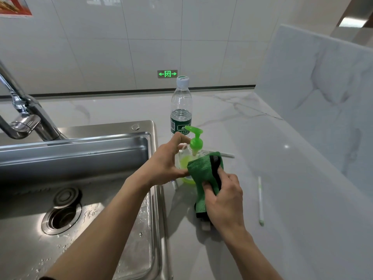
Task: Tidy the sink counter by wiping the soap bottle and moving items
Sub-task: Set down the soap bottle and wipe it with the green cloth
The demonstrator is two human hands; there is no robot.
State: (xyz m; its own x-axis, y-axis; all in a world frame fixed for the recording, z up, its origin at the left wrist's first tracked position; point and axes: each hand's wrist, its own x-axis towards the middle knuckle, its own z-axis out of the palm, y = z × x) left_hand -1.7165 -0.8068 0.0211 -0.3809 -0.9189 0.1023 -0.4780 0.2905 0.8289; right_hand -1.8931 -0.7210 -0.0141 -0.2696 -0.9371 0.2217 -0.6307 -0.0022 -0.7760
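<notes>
left hand [169, 160] wraps the soap bottle [186, 158], steadying it; right hand [224, 197] closed around the cloth [203, 170], probably rubbing its side.

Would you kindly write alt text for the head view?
Left hand steadies a clear soap bottle with a green pump while the right hand presses a green cloth against it, beside a steel sink. A water bottle stands behind.

This looks like a shared kitchenette in a public or office building. A stainless steel sink [84, 178] with a chrome faucet [26, 116] is set into a marbled table [282, 199], backed by pale wall tiles [121, 47]. A lit green exit sign [167, 73] sits low on that wall.
</notes>
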